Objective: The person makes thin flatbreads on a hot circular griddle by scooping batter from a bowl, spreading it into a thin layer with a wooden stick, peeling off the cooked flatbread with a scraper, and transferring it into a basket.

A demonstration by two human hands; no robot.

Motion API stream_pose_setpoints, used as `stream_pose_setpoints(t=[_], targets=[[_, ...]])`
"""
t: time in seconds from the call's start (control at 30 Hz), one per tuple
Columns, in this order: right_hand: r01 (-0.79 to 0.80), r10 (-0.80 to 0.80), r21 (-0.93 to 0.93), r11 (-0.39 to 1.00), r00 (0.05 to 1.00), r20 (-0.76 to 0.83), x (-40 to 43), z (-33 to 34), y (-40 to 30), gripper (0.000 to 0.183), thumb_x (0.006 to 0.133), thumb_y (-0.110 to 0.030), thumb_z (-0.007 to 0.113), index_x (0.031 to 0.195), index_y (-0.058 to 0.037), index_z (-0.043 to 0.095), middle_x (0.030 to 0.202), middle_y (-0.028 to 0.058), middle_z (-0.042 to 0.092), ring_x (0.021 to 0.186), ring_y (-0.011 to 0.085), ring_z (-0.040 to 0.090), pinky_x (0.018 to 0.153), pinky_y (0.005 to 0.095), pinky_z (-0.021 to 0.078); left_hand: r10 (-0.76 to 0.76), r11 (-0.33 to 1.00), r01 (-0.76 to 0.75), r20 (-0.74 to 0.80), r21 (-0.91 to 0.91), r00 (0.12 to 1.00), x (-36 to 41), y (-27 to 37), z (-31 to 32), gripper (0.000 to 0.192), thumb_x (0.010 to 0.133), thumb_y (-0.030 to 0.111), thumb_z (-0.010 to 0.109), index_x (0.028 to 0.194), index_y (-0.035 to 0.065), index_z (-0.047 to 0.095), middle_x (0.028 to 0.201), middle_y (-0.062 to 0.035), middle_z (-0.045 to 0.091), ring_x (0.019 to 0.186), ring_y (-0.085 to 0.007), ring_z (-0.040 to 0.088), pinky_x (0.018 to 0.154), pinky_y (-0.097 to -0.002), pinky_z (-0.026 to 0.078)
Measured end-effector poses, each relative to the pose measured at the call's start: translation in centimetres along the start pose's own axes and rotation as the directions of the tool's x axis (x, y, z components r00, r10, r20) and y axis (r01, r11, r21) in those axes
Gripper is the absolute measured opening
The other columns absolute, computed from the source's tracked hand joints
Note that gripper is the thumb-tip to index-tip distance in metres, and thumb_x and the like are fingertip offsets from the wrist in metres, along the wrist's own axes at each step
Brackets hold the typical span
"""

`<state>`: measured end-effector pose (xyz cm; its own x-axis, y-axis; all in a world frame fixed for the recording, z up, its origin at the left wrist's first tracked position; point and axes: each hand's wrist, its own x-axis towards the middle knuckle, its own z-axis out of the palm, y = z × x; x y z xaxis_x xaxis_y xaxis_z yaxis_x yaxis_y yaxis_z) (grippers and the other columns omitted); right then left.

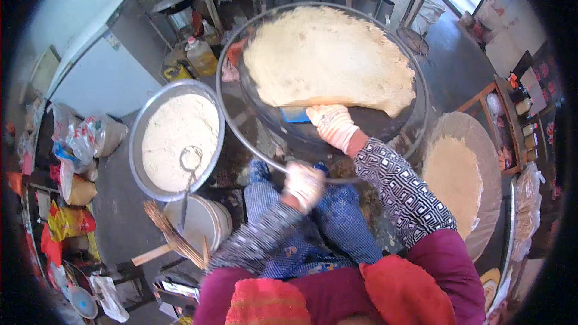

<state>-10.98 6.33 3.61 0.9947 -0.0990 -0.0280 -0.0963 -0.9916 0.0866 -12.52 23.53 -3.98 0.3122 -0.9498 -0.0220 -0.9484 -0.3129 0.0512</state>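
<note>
A wide, thin pale flatbread (332,58) lies on a round dark griddle (365,119), its near edge lifted or folded. My right hand (332,124), in a light knitted glove, is closed at that edge beside a blue flat scraper (295,114); whether it grips the scraper or the bread's edge is hidden. My left hand (305,185), gloved too and blurred, is at the near side of the large metal ring (253,150) around the griddle, its fingers curled over the rim; its hold is unclear.
At left, a metal basin (138,162) of pale batter holds a ladle (186,189). A bucket (221,216) with a straw brush (171,230) stands below it. Thin flatbreads (454,180) lie on a round tray (490,176) at right. An oil jug (201,56) stands behind the basin.
</note>
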Motion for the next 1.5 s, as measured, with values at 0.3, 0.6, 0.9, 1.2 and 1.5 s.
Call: stream_pose_setpoints(t=[0.3, 0.6, 0.9, 1.2, 1.5], targets=[[0.009, -0.008, 0.005, 1.000, 0.998, -0.055, 3.7, 2.0, -0.3, 0.029, 0.089, -0.015, 0.044, 0.115, -0.0086, 0.057, 0.112, 0.0113, 0.064, 0.107, 0.0257, 0.062, 0.089, 0.0409, 0.0478, 0.209, 0.623, -0.407, -0.358, -0.669, 0.910, -6.2, 7.3, -5.3, 0.034, 0.078, 0.015, 0.062, 0.107, -0.0014, 0.058, 0.105, -0.0203, 0.061, 0.101, -0.0368, 0.059, 0.091, -0.0447, 0.046], [-0.041, 0.040, -0.072, 0.997, 0.999, -0.028, 6.4, 1.9, -0.5, 0.026, 0.090, -0.016, 0.045, 0.112, -0.0103, 0.058, 0.113, 0.0101, 0.064, 0.107, 0.0229, 0.062, 0.087, 0.0385, 0.0488, -0.324, 0.747, -0.062, -0.444, -0.662, 0.835, -11.0, -3.1, -6.0, 0.032, 0.081, 0.008, 0.065, 0.111, -0.0014, 0.060, 0.111, -0.0204, 0.062, 0.103, -0.0371, 0.060, 0.092, -0.0444, 0.046], [-0.118, 0.120, -0.090, 0.989, 0.993, 0.011, 8.6, 1.6, -0.7, 0.027, 0.089, -0.013, 0.045, 0.112, -0.0110, 0.057, 0.111, 0.0100, 0.065, 0.104, 0.0254, 0.064, 0.083, 0.0409, 0.0503, -0.317, 0.769, -0.027, -0.418, -0.638, 0.851, -11.6, -4.4, -5.3, 0.034, 0.080, 0.008, 0.066, 0.112, 0.0003, 0.059, 0.112, -0.0184, 0.061, 0.104, -0.0352, 0.058, 0.091, -0.0440, 0.046], [-0.149, 0.152, -0.095, 0.984, 0.988, 0.029, 9.0, 0.8, -1.0, 0.025, 0.091, -0.014, 0.043, 0.110, -0.0099, 0.057, 0.108, 0.0112, 0.066, 0.101, 0.0259, 0.065, 0.081, 0.0414, 0.0508, -0.241, 0.942, 0.111, -0.409, -0.316, 0.880, -8.5, -17.1, -4.9, 0.050, 0.072, -0.002, 0.060, 0.122, 0.0024, 0.053, 0.119, -0.0199, 0.056, 0.110, -0.0389, 0.053, 0.096, -0.0455, 0.043], [-0.149, 0.147, -0.082, 0.985, 0.988, -0.039, 9.0, 1.4, -0.3, 0.028, 0.091, -0.016, 0.042, 0.114, -0.0112, 0.058, 0.109, 0.0105, 0.066, 0.101, 0.0259, 0.065, 0.083, 0.0407, 0.0503, 0.096, 0.945, -0.056, -0.108, 0.323, 0.989, 0.4, -24.5, -3.0, 0.031, 0.076, 0.017, 0.063, 0.105, 0.0089, 0.067, 0.113, -0.0124, 0.063, 0.116, -0.0303, 0.053, 0.103, -0.0498, 0.032]])
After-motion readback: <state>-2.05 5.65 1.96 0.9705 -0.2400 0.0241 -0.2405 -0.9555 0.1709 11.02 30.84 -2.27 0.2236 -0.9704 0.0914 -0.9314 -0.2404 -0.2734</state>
